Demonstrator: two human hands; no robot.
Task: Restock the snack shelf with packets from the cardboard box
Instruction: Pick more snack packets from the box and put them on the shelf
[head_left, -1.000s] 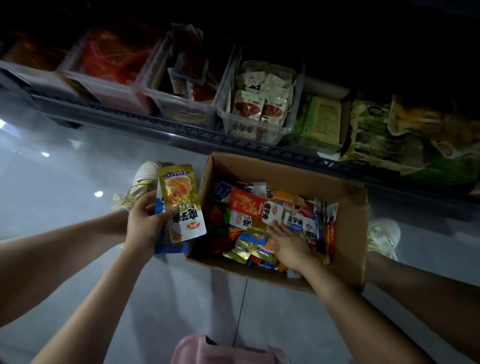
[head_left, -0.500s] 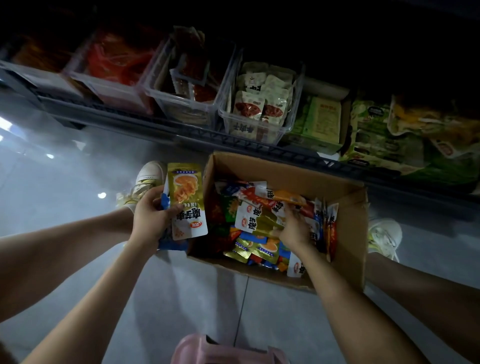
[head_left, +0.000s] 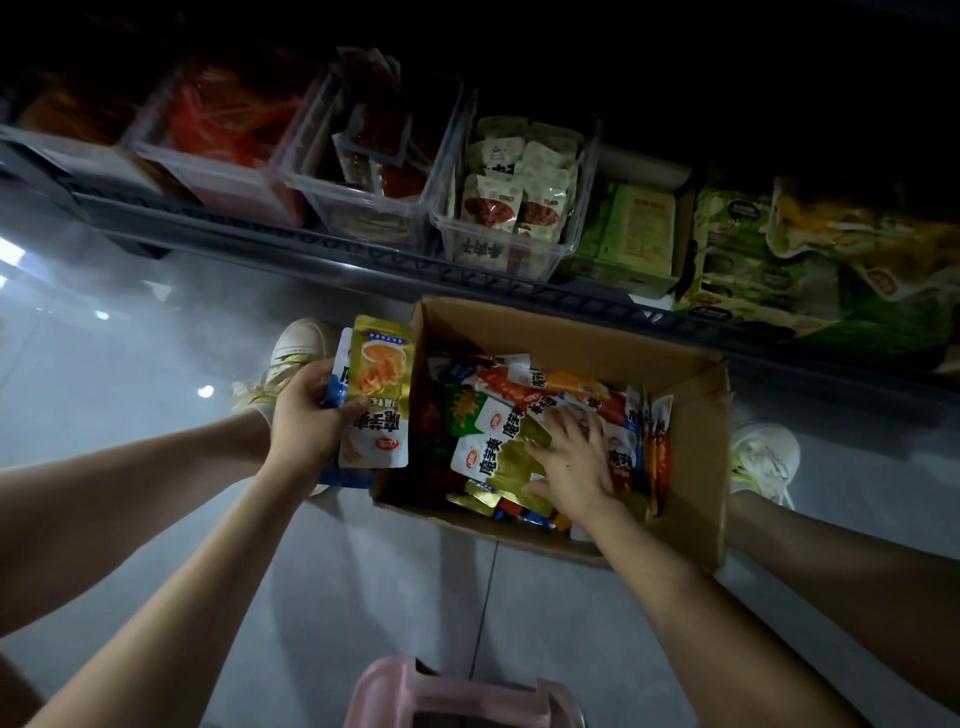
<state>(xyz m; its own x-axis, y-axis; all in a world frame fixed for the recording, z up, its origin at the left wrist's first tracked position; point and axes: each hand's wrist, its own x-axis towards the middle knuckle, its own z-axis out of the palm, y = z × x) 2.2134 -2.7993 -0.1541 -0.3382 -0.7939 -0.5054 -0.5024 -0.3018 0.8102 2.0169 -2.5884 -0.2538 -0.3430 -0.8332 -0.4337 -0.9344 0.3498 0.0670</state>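
1. The room is dim, with a grey tiled floor (head_left: 337, 597). Closest to us, at the bottom edge, is a pink stool (head_left: 452, 691).
2. Two bare arms reach forward over the floor.
3. The left hand (head_left: 306, 415) is just beside the left wall of the cardboard box (head_left: 696, 457). Its fingers (head_left: 358, 408) are curled round a small stack of packets. A gold packet (head_left: 379, 384) is in front and a blue one is behind it.
4. The right hand (head_left: 576, 467) is inside the box. Its fingers (head_left: 566, 421) are spread wide and lie flat on the pile of packets (head_left: 488, 452). They touch the packets but do not grip one.
5. The box sits on the floor between two pale shoes (head_left: 763, 457), and it looks quite full.
6. Behind the box is the snack shelf (head_left: 311, 254). It holds clear bins (head_left: 374, 221) with snacks inside.
7. I think the job is only partly done. A few packets are picked out and held, but they are not on the shelf yet. Most packets are left in the box.
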